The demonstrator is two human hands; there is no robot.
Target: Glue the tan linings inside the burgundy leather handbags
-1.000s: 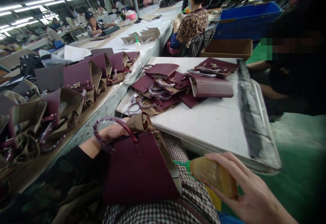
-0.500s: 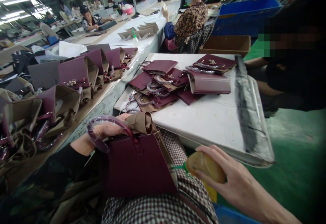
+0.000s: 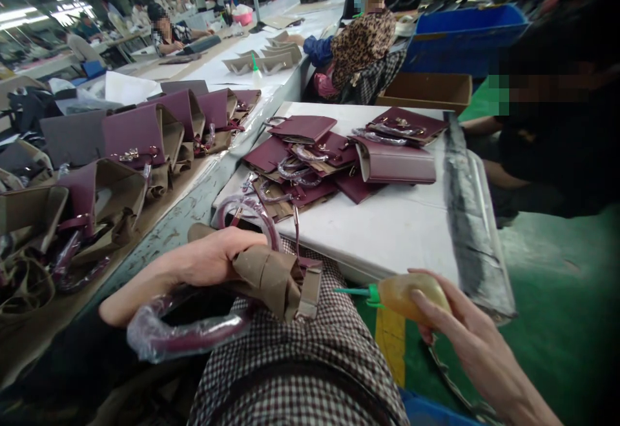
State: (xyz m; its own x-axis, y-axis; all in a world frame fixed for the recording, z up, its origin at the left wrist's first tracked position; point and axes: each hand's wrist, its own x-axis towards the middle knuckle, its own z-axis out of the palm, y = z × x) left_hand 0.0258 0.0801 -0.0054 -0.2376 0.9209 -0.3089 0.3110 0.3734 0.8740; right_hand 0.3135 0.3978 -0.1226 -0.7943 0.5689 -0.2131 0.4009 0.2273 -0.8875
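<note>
My left hand [image 3: 208,259] grips a maroon handbag [image 3: 271,277] lying tipped on my lap, fingers over its tan lining; its plastic-wrapped handle [image 3: 186,335] curves below my wrist. My right hand [image 3: 465,335] holds a yellowish glue bottle [image 3: 411,294] with a green nozzle [image 3: 356,292] pointing left toward the bag's tan edge, a short gap away.
A white table [image 3: 407,226] ahead carries a pile of maroon bag parts [image 3: 334,155] and a grey strip [image 3: 467,213] along its right side. A long bench on the left holds upright bags [image 3: 140,135]. A person in leopard print [image 3: 361,48] sits beyond; another person is at right.
The bag has been tipped over from upright onto my lap, lining now facing up. My right hand with the glue bottle has stayed near, nozzle level with the bag's edge.
</note>
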